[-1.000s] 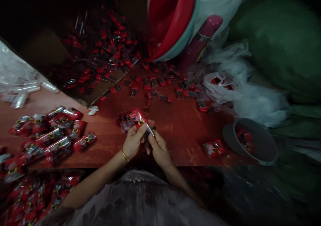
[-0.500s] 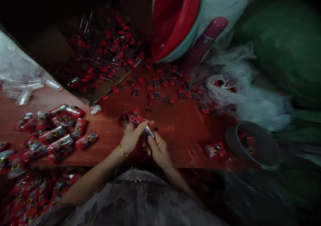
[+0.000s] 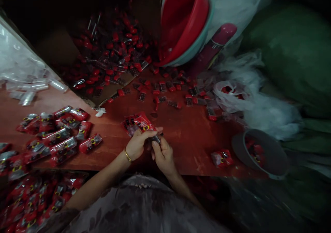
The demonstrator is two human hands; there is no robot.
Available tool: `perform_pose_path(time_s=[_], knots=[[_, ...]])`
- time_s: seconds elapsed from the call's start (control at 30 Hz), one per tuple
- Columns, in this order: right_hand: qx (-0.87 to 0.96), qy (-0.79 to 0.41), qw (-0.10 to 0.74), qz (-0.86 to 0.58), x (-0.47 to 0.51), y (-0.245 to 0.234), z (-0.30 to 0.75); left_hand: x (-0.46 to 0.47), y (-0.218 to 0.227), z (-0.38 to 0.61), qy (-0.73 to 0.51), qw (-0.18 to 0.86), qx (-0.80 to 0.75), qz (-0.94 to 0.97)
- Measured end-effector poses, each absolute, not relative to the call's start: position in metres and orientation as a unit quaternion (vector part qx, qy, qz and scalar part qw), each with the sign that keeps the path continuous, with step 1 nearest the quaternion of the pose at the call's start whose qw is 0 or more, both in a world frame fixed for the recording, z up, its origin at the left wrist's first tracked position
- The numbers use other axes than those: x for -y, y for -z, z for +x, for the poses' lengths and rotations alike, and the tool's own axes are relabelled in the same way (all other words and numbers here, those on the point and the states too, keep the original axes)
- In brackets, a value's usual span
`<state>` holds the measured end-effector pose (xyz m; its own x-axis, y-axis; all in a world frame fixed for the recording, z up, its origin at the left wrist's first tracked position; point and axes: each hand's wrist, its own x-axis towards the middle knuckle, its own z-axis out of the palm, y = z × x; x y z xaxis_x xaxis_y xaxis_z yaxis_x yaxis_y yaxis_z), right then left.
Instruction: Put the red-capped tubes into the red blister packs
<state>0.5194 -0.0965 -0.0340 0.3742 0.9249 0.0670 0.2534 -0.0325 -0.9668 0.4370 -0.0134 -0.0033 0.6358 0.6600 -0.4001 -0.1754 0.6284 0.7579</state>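
Near the table's front edge, my left hand (image 3: 138, 145) is closed on a red printed plastic packet (image 3: 144, 122), thumb laid across it. My right hand (image 3: 164, 156) pinches the packet's near end, where a clear, shiny part shows between both hands. Fingers hide much of that end. Just beyond my left hand, more red packets (image 3: 127, 126) lie on the table, partly covered by the held one. Left of my hands is a pile of filled red packets (image 3: 58, 136) with clear, shiny ends.
A cardboard box (image 3: 58, 50) spills small red-capped clear containers (image 3: 161, 86) onto the red-brown table (image 3: 188, 133). Red and teal basins (image 3: 184, 26) lean behind. On the right are a grey tub (image 3: 274, 153), a packet (image 3: 221, 158) and white plastic bags (image 3: 269, 112). Clear tubes (image 3: 28, 91) lie left.
The red packet now shows more of its printed face, and the clear part between my hands shows less. Both hands stay close together. The whole view has shifted slightly.
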Motion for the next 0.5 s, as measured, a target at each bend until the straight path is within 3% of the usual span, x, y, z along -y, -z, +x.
perform_pose_path(time_s=[0.23, 0.5], knots=[[0.443, -0.303, 0.536, -0.652, 0.098, 0.031, 0.518, 0.013, -0.004, 0.440, -0.263, 0.816, -0.334, 0.393], [0.353, -0.312, 0.589, -0.657, 0.103, 0.033, 0.515, 0.030, 0.004, 0.438, -0.183, 0.836, -0.313, 0.412]])
